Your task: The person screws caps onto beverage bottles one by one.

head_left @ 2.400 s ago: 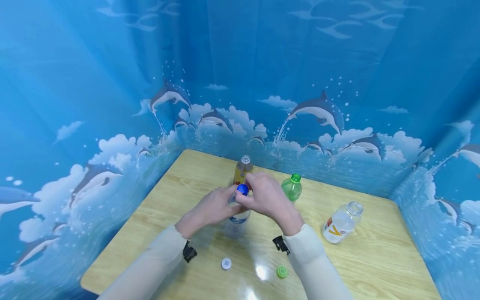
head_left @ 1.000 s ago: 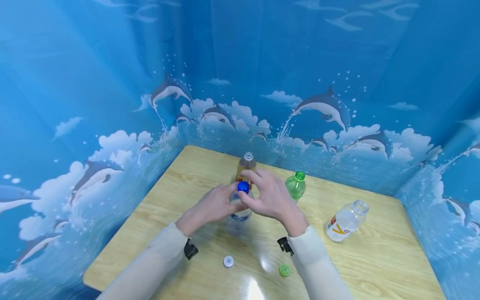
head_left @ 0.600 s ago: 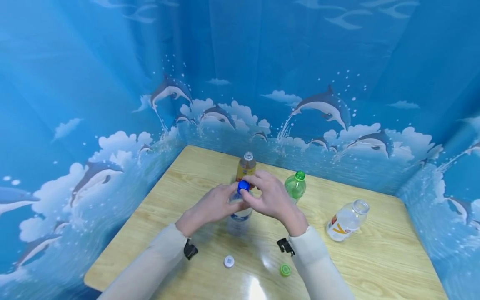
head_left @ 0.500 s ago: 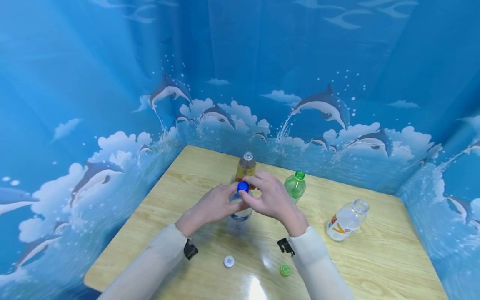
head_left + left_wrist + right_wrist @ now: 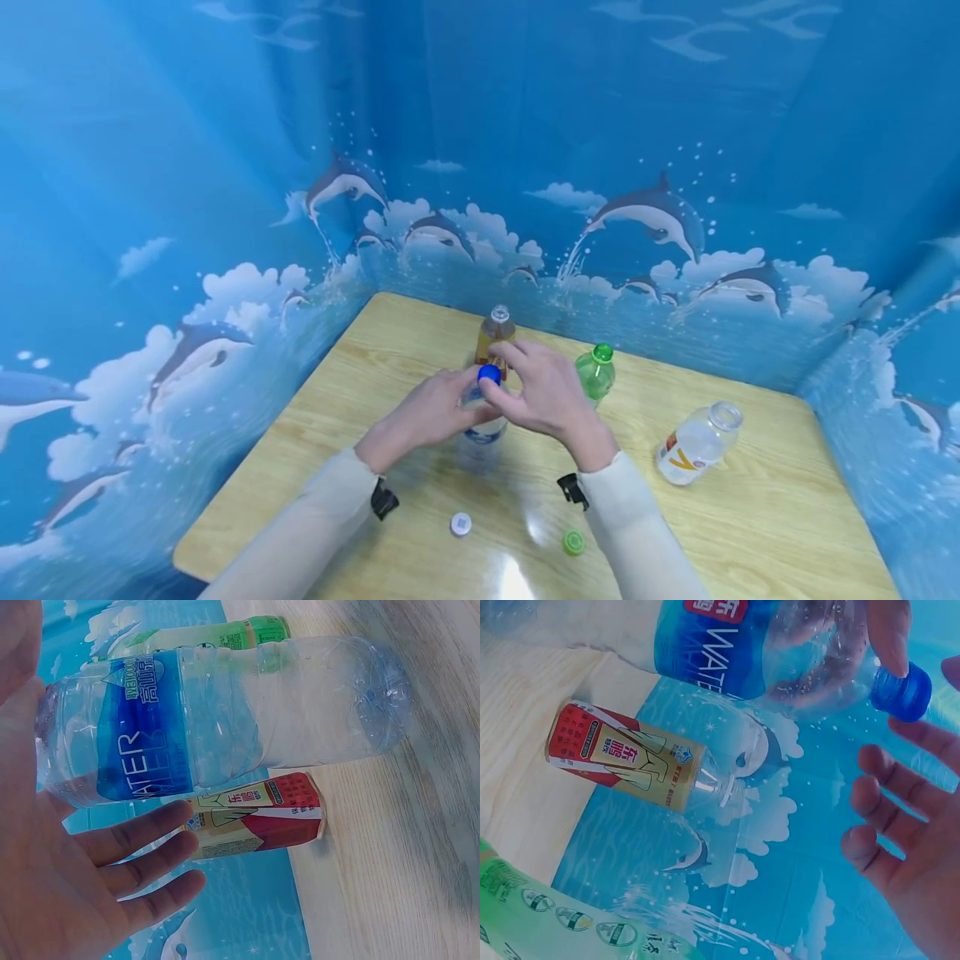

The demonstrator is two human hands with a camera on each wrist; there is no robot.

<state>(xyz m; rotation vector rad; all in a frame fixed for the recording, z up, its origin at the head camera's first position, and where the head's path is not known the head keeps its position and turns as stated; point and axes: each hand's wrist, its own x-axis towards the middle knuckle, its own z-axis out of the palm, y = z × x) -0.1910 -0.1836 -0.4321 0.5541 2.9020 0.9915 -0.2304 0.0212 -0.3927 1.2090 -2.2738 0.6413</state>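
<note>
A clear water bottle [image 5: 486, 422] [image 5: 225, 712] [image 5: 780, 645] with a blue label stands mid-table, a blue cap [image 5: 489, 373] [image 5: 902, 691] on its neck. My left hand [image 5: 431, 410] [image 5: 90, 885] holds its upper body in the fork between thumb and fingers; the fingers lie only loosely curved. My right hand [image 5: 543, 396] [image 5: 907, 847] hovers at the cap. Its thumb touches the cap's side while its other fingers spread out straight, apart from the cap.
Behind stand an uncapped bottle with a yellow-red label [image 5: 495, 332] [image 5: 255, 814] [image 5: 630, 765] and a capped green bottle [image 5: 596, 375] [image 5: 555, 915]. An uncapped clear bottle [image 5: 697, 442] lies at right. A white cap [image 5: 461, 523] and a green cap [image 5: 573, 542] lie near the wooden table's [image 5: 750, 517] front edge.
Half a second ago my right fingers pinched the blue cap; now they have spread off it, only the thumb staying against it. The left hand and bottle have stayed put.
</note>
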